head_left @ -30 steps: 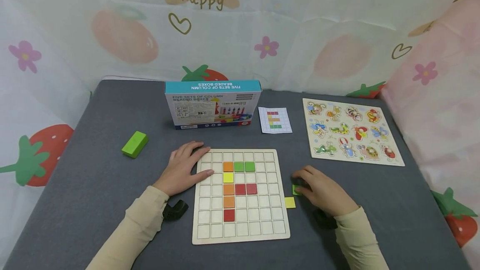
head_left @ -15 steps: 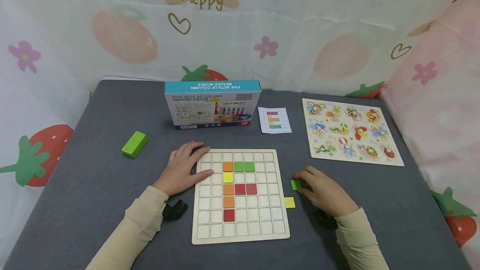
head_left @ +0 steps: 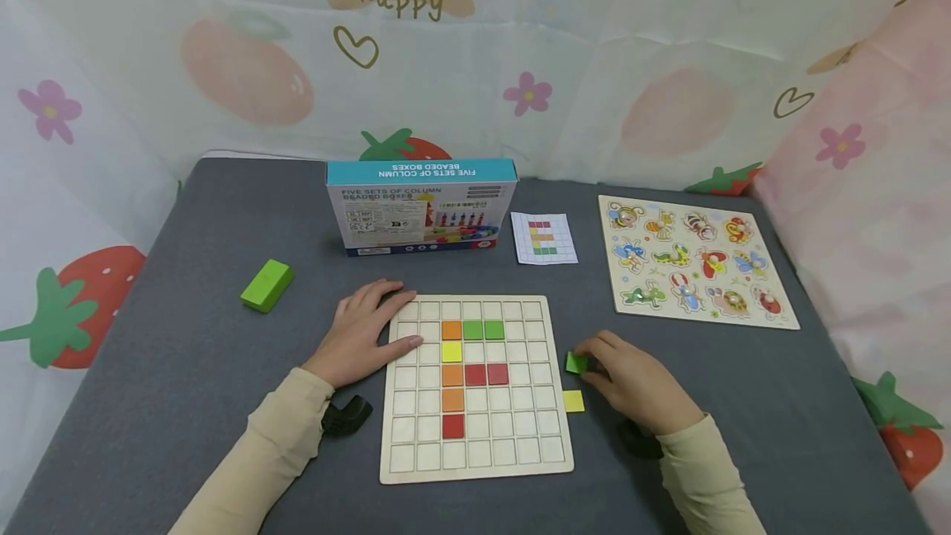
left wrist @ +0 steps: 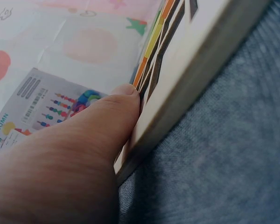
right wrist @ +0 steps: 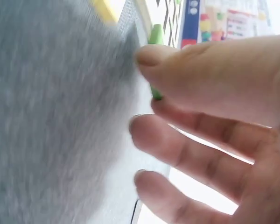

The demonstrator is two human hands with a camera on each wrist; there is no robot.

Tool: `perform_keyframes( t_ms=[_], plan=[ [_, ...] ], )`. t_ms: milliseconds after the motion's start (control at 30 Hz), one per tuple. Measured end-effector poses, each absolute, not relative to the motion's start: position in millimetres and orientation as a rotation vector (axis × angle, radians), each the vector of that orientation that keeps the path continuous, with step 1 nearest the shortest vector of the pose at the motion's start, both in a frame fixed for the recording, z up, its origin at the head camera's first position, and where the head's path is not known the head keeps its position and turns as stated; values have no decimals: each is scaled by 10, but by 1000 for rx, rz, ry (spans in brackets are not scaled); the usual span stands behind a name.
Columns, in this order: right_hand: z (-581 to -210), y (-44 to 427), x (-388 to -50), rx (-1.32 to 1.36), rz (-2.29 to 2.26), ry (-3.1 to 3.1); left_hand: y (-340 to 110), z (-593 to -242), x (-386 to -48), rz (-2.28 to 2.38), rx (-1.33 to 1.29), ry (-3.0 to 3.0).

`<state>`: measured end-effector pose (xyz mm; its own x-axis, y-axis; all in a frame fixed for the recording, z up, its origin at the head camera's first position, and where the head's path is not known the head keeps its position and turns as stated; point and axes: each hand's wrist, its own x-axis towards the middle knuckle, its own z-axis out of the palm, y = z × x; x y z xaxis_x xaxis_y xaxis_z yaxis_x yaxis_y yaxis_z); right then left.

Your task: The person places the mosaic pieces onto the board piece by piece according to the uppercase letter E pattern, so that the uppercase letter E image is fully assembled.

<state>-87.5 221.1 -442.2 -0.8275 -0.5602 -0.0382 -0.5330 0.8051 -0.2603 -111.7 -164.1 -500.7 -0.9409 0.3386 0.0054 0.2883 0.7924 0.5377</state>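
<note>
A pale wooden grid board [head_left: 513, 442] lies in the middle of the head view, with orange, yellow, red and green square tiles in some cells. My left hand [head_left: 360, 337] rests along its upper left edge, thumb on the board. The thumb [left wrist: 116, 112] touches the rim in the left wrist view. Just off the board's right side, my right hand [head_left: 631, 378] pinches a small green tile [head_left: 575, 362] between thumb and finger. The right wrist view shows that tile partly hidden behind the thumb [right wrist: 177, 63]. A yellow tile [head_left: 573, 401] lies at the board's right edge.
Behind the board stands a cardboard box [head_left: 423, 213], with a small pattern card [head_left: 544, 239] beside it. An insect puzzle board [head_left: 702, 262] lies at the back right. To the left is a green block [head_left: 267, 286] on the grey tabletop [head_left: 171, 403].
My right hand has lifted the green tile slightly and moved it left, closer to the board's right edge. The left hand has stayed where it was.
</note>
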Motion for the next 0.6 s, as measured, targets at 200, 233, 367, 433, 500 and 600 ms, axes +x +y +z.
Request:
perform_keyframes(
  t_ms=[200,233,367,433,500,600],
  plan=[
    [-4371,2024,-782,-1043,-438,2849,-1644,-5011,-1113,851,512,2889],
    [-4370,1988,-763,-1079,-454,2833,-1643,-5010,-1113,852,513,2888],
    [-4393,1841,-690,-1215,-505,2762,-1640,-5007,-1112,850,513,2889],
    [-4413,1764,-653,-1272,-526,2729,-1640,-5006,-1113,850,512,2887],
    [-4434,1689,-615,-1313,-542,2696,-1639,-5004,-1114,850,508,2885],
    [-4467,1587,-562,-1344,-562,2650,-1637,-5005,-1116,851,501,2881]
  ],
)
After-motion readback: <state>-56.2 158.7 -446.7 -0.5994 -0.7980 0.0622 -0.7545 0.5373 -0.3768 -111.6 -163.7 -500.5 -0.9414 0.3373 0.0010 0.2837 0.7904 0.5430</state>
